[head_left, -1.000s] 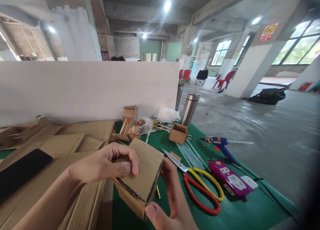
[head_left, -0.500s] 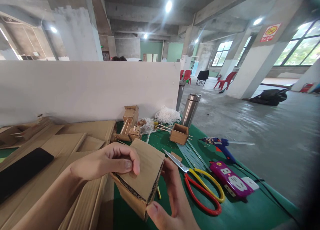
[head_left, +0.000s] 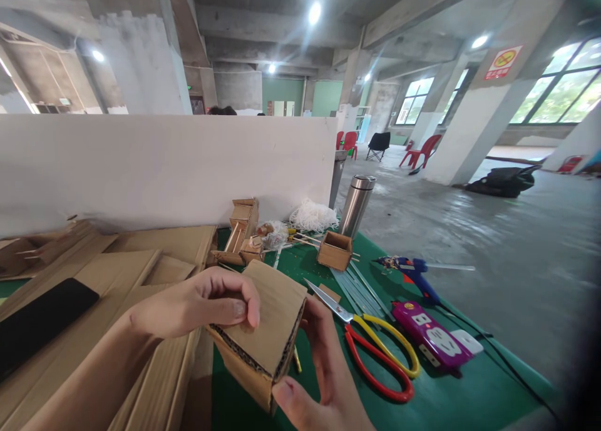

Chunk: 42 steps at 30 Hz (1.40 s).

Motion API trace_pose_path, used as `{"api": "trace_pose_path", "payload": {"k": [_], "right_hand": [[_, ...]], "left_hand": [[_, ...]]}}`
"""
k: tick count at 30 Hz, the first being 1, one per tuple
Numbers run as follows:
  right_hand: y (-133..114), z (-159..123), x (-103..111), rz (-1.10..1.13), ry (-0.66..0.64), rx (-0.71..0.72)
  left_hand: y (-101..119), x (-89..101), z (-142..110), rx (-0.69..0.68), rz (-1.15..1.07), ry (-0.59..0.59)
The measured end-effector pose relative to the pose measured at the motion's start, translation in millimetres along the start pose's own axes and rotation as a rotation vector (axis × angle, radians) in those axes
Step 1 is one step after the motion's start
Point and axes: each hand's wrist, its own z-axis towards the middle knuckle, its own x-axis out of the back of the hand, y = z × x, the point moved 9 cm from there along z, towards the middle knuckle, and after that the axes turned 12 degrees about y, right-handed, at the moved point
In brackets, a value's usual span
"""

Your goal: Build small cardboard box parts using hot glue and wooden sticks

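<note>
A small cardboard box (head_left: 270,315) is between my two hands, its flat top panel facing up and corrugated edges showing along the near side. My right hand (head_left: 322,368) grips its right side, thumb at the near lower corner and fingers on the far side. Curled fingers of my left hand (head_left: 206,303) rest on the top panel at the left. Some left fingertips are hidden. Just right of the box lie scissors (head_left: 350,318) with one red and one yellow handle, blades slightly apart.
Cardboard sheets (head_left: 113,268) and a black phone-like slab (head_left: 47,321) lie left. Behind are a small open cardboard box (head_left: 335,251), clear glue sticks (head_left: 354,290) and a steel flask (head_left: 357,206). A blue glue gun (head_left: 416,271) and purple power strip (head_left: 434,337) lie right. A white panel (head_left: 164,168) stands behind.
Hands and box hold almost the same pose. The whole view has shifted very slightly; nothing was taken up or let go.
</note>
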Motion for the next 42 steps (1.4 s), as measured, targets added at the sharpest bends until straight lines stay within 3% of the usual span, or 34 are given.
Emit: {"api": "trace_pose_path", "payload": {"k": [14,20,24,30,32,34,37,42], "right_hand": [[-7,1,-3,0.080,-0.043,0.077],[-12,-1,8,-0.097,-0.058,0.234],[-24,19,55,-0.418,0.024,0.328],[-71,87,205,-0.963,0.511,0.434],[-66,107,250,-1.110,0.583,0.278],[-56,120,281,-1.173,0.601,0.162],[-37,137,295,-1.136,0.547,0.110],[-14,160,282,-1.033,0.443,0.122]], "left_hand": [[1,-2.8,-4,-0.019,-0.004,-0.040],[1,-2.1,-4,-0.009,-0.006,-0.043],[2,-3.2,-4,0.019,-0.020,-0.038],[2,-3.8,-5,0.007,-0.028,-0.058],[1,-3.5,-4,0.014,-0.015,-0.056],[1,-3.2,-3,0.015,0.000,-0.051],[1,-2.0,-2,0.013,0.024,-0.042],[-1,-0.5,-3,0.024,0.045,-0.042]]}}
